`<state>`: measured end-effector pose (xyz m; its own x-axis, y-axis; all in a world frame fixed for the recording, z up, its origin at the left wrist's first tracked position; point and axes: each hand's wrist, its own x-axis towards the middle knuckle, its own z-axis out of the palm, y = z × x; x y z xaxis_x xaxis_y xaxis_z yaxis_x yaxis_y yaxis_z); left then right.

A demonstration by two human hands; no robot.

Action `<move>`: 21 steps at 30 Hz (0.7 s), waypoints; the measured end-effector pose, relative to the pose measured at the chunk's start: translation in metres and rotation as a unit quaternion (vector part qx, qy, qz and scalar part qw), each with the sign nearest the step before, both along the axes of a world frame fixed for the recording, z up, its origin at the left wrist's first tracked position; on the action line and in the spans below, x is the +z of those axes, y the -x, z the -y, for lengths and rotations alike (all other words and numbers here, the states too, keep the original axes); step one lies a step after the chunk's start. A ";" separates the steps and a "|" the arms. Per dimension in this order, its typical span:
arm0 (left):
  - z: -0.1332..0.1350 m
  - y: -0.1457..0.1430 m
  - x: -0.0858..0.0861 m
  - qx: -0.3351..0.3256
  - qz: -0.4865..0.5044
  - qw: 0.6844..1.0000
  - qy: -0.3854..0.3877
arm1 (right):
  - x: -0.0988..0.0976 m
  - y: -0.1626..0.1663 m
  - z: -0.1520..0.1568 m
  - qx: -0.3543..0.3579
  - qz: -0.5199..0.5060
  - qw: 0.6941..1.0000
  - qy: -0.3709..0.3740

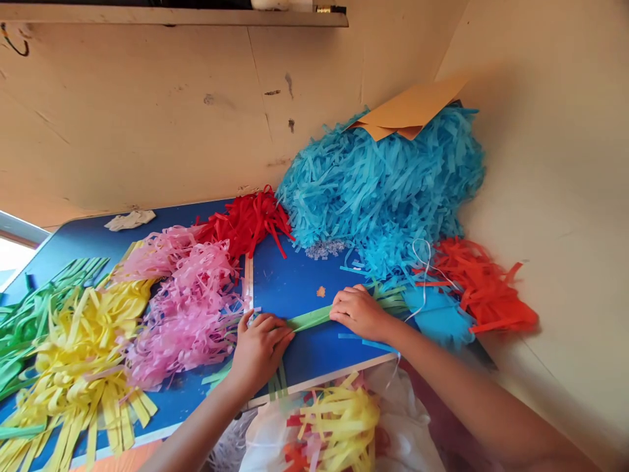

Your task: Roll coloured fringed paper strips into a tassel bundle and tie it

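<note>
A band of light green tissue paper [310, 318] stretches between my two hands, just over the blue table. My left hand [261, 344] grips its left end, with loose strips hanging below toward the table edge. My right hand [358, 311] is closed on the other end, where cut green fringe [390, 298] fans out past the fingers. Beside my right wrist lie a flat blue tissue piece [439, 318] and a loop of white string [426, 272]. A small orange-brown scrap [321, 292] sits just beyond the green band.
A large blue fringe heap [378, 183] carries folded orange paper [410, 111] against the wall. Red fringe [248, 219], pink fringe [189, 314], yellow fringe [93, 328] and green fringe [29, 321] spread leftward; orange-red fringe [484, 285] lies right. Yellow strips [344, 419] rest on my lap. A shelf [171, 16] hangs above.
</note>
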<state>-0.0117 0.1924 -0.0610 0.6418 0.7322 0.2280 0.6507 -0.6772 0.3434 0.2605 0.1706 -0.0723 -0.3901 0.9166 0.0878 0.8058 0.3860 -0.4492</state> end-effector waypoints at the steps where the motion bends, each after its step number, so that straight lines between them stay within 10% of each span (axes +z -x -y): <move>1: -0.001 0.000 0.000 0.011 0.002 1.000 0.013 | 0.000 0.001 -0.001 -0.010 0.008 1.000 0.002; 21: -0.014 -0.019 0.007 0.068 -0.135 0.987 -0.059 | 0.003 0.016 -0.005 -0.177 0.101 0.978 -0.045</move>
